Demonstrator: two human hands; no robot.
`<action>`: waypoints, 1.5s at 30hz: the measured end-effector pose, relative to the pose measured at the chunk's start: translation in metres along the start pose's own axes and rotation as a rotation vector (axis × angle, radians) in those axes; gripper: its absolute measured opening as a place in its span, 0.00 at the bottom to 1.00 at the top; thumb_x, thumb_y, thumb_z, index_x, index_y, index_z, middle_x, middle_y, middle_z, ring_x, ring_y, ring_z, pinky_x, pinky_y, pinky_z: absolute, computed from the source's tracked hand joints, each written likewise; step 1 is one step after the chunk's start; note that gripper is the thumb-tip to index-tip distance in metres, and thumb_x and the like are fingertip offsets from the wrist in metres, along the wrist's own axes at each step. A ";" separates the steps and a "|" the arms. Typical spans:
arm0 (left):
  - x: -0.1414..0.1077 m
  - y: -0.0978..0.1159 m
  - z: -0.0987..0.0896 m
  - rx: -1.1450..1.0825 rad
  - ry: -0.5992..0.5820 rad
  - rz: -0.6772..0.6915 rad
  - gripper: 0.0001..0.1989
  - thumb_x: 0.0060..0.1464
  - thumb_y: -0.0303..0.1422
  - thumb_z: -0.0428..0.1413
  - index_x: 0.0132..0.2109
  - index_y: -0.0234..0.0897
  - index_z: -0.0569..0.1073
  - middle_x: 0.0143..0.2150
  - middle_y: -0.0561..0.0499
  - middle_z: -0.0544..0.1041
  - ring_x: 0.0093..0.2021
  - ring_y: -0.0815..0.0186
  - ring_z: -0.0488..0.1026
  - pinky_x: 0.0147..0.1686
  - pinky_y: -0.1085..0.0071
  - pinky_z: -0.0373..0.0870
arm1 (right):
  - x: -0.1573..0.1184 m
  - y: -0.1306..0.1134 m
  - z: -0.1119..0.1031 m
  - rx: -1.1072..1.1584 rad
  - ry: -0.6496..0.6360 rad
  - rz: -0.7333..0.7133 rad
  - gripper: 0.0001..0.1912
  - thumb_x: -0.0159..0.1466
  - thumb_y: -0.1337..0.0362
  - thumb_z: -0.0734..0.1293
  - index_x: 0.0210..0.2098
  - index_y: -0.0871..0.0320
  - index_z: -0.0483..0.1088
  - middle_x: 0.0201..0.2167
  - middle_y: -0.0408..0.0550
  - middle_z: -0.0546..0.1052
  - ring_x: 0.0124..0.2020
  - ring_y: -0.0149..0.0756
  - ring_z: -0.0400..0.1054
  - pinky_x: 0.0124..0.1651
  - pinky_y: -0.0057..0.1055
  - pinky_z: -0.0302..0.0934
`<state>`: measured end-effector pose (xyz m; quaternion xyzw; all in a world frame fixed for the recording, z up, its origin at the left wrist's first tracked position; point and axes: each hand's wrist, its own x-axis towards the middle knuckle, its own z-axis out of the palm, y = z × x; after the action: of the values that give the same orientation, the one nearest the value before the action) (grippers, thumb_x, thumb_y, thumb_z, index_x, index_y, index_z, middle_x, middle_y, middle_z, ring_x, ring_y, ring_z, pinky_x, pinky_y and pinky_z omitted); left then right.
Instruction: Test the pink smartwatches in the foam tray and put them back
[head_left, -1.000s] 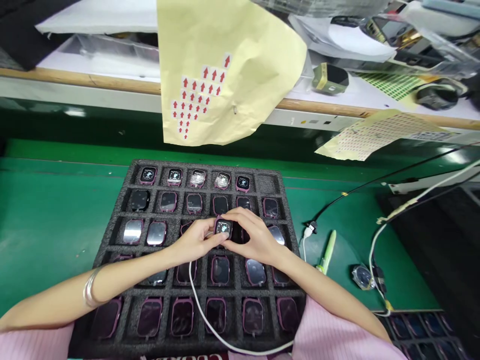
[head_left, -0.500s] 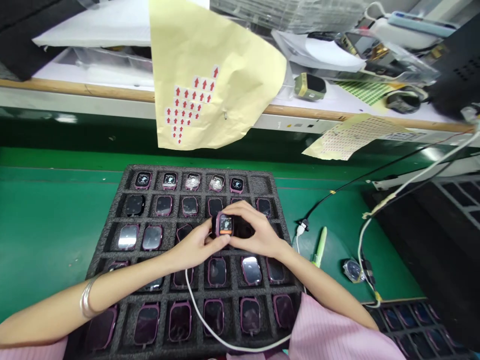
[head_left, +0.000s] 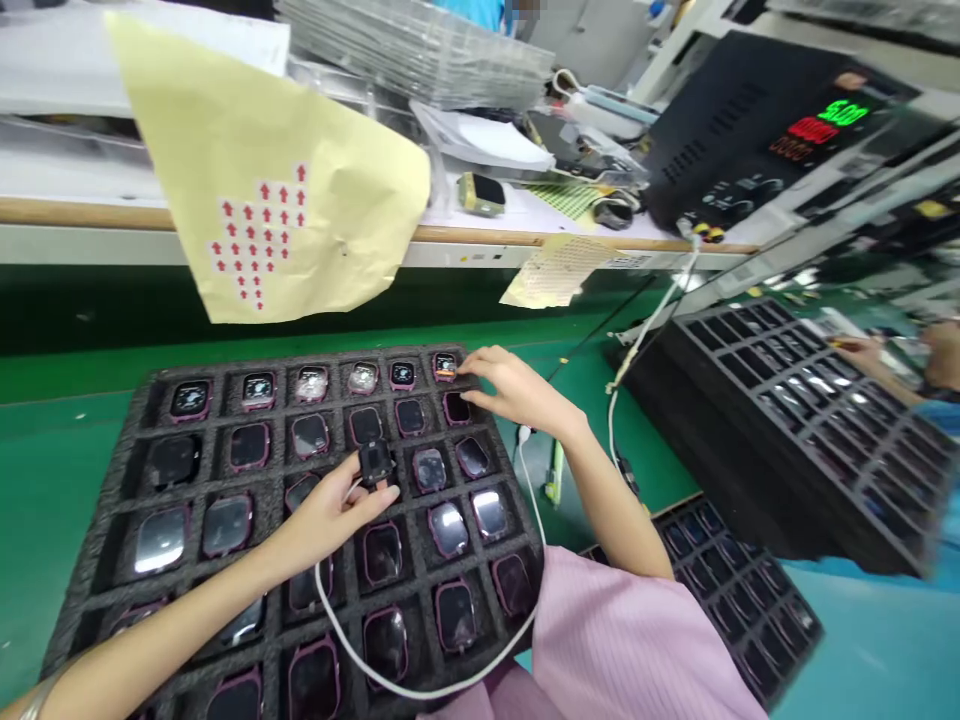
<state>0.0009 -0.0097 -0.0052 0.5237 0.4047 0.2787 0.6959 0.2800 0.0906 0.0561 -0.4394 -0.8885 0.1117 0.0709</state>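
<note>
A dark foam tray (head_left: 124,500) holds rows of square watches with purple frames; those in the back row have lit screens. My left hand (head_left: 337,505) pinches a small black charger block (head_left: 376,462) over the tray's middle, and a white cable (head_left: 420,692) loops from it toward the right. At the back right compartment sits a watch (head_left: 445,366) with an orange strip on its screen. My right hand (head_left: 517,390) is beside that watch, thumb and fingers apart, with nothing between them.
Yellow sticker sheets (head_left: 300,200) hang from the shelf (head_left: 82,240). A black power supply (head_left: 757,130) stands on it at right. A green pen (head_left: 555,472) lies right of the tray. More watch trays (head_left: 750,590) are at right, with another person's hand (head_left: 862,355) beyond.
The watch with the orange strip has moved from between my hands into the back right compartment. My right hand has let it go. My left hand holds the charger block apart. The view has turned right.
</note>
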 end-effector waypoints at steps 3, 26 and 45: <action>-0.009 0.005 0.004 -0.025 -0.008 -0.033 0.18 0.55 0.42 0.58 0.49 0.37 0.70 0.42 0.49 0.75 0.39 0.65 0.72 0.40 0.71 0.71 | -0.012 -0.014 0.006 -0.056 -0.102 0.009 0.15 0.57 0.67 0.73 0.43 0.61 0.72 0.41 0.54 0.74 0.43 0.45 0.70 0.44 0.39 0.65; -0.024 -0.003 0.010 -0.066 -0.027 -0.102 0.20 0.57 0.45 0.54 0.48 0.33 0.65 0.22 0.59 0.68 0.10 0.78 0.57 0.09 0.80 0.51 | -0.014 -0.123 0.045 0.289 0.042 -0.296 0.19 0.60 0.71 0.67 0.51 0.63 0.66 0.48 0.60 0.75 0.49 0.49 0.70 0.50 0.48 0.65; -0.025 0.001 0.004 -0.151 -0.034 -0.109 0.19 0.55 0.43 0.56 0.43 0.31 0.68 0.24 0.57 0.69 0.09 0.81 0.56 0.08 0.82 0.51 | -0.015 -0.117 0.067 0.563 0.075 -0.225 0.21 0.58 0.67 0.70 0.49 0.57 0.64 0.44 0.51 0.75 0.46 0.42 0.71 0.47 0.40 0.68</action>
<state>-0.0089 -0.0313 0.0032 0.4518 0.3986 0.2613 0.7542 0.1851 0.0005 0.0216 -0.3052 -0.8623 0.3289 0.2346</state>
